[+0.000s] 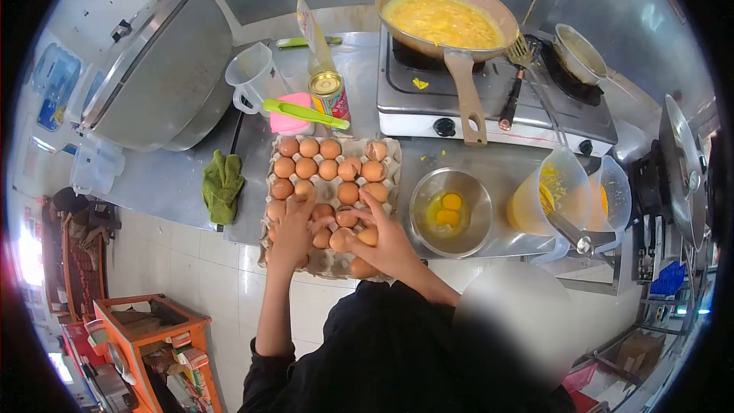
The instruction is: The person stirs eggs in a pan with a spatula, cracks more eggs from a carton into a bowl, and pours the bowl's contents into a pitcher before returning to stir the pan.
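A cardboard egg tray point(390, 154) holds many brown eggs point(330, 149) and a few cracked shells. Over its front left part, my left hand point(294, 229) is closed, its fingers curled down among the eggs; what they hold, if anything, is hidden. My right hand point(382, 243), at the front right of the tray, has its thumb and fingers bent around an egg point(342, 240). To the right of the tray, a steel bowl point(475, 222) contains two yolks in clear egg white.
A pan point(470, 84) of yellow egg sits on the gas stove point(413, 118), its handle pointing forward. Jugs with yellow liquid point(527, 210) stand at the right. A green cloth point(222, 187), a can point(329, 95) and a large pot point(164, 69) are at the left.
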The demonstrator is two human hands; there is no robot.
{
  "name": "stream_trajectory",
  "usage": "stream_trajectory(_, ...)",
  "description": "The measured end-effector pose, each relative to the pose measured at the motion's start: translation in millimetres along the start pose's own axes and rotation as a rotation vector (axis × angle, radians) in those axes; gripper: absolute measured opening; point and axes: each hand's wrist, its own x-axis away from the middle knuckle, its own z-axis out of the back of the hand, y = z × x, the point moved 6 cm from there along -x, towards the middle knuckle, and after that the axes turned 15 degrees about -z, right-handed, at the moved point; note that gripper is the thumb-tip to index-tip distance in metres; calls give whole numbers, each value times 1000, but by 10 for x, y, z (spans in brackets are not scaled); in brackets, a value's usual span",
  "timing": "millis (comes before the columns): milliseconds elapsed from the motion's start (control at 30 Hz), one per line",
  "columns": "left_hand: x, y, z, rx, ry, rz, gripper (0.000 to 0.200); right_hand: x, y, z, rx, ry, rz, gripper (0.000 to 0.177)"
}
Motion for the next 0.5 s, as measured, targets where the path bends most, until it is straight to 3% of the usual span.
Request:
stream_trajectory(33, -61, 19, 74, -299, 119, -96, 44, 35, -62, 42, -36, -12, 44, 66)
stream_trajectory(167, -564, -276, -60, -223, 192, -211, 42, 149, 17, 332, 1, 66, 21, 55)
stream_trajectory(233, -751, -353, -232, -103, 45, -376, 43, 236, 57, 547, -20, 118, -37, 50)
stream_trajectory(367, -901, -367, -252, -175, -176, -421, 48, 403, 287, 962, -243, 264, -129, 38)
stream_trajectory(433, -883, -393, -247, -107, -121, -424, 47, 496, 400, 1162, -300, 321, -188, 33)
stream_trajectory(500, -860, -335, -139, -35, -12, -420, 44, 590, 663, 1319, -652, 420, -353, 29)
